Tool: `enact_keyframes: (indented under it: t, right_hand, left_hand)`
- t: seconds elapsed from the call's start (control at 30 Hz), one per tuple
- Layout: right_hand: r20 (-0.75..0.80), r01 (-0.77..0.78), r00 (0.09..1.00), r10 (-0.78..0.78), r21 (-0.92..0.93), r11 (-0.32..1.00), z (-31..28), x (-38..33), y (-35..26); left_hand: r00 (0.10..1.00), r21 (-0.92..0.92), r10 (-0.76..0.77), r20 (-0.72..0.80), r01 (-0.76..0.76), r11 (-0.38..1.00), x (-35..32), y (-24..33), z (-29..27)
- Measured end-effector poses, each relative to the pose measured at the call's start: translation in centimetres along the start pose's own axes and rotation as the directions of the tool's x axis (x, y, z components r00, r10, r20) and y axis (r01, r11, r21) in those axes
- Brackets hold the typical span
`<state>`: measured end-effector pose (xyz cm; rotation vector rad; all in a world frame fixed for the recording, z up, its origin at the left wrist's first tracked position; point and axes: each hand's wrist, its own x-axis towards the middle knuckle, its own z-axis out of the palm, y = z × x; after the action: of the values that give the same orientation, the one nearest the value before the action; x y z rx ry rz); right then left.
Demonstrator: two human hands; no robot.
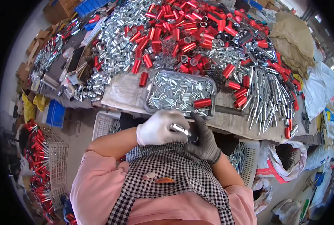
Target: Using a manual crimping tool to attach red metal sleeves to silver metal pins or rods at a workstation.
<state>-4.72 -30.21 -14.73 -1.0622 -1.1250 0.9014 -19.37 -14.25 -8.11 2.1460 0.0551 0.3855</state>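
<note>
Resting between both hands, a small silver metal tube (180, 129) sits just above the checked apron (174, 176), close to the person's chest. Its long axis runs slantwise, from upper left down to lower right. The left hand (157, 129), in a white glove, is curled around the tube's upper-left end; the right hand (203, 140), in a dark grey glove, is closed at its lower-right end, where a dark part seems to meet it, though the joint is too small to make out. The two hands are touching, pressed together around the piece. Just beyond them, on the surface (124, 93), lies a metal tray (212, 88) of similar silver tubes with one red sleeve (202, 102) near its front edge. Farther back, heaps of red sleeves (182, 26) and silver tubes (116, 35) cover the surface.
</note>
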Motion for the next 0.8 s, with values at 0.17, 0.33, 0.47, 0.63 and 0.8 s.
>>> enact_keyframes:
  t: [0.17,0.33,0.47,0.63,0.8]
  right_hand:
    - [0.127,0.114,0.989,-0.072,-0.359,0.927,1.5,-0.8,2.7]
    - [0.167,0.110,0.986,-0.002,-0.643,0.758,1.0,-1.2,-1.0]
    - [0.153,0.055,0.987,0.047,-0.603,0.796,1.4,-2.2,-1.6]
    - [-0.013,0.003,1.000,-0.008,-0.360,0.933,0.9,-2.7,-0.9]
    - [-0.202,-0.129,0.972,0.121,-0.027,0.991,0.6,-3.3,-1.8]
  left_hand:
    - [0.940,-0.170,-0.340,0.000,0.335,0.927,-2.5,-0.3,-0.4]
    - [0.926,-0.064,-0.369,-0.082,0.365,0.929,-3.3,0.8,-1.9]
    - [0.905,-0.021,-0.424,-0.005,0.424,0.905,-3.2,-0.8,-0.6]
    - [0.832,-0.197,-0.543,0.111,0.554,0.809,-2.3,-1.1,-2.2]
    - [0.846,0.465,-0.141,-0.514,0.413,0.783,0.6,-4.3,-4.6]
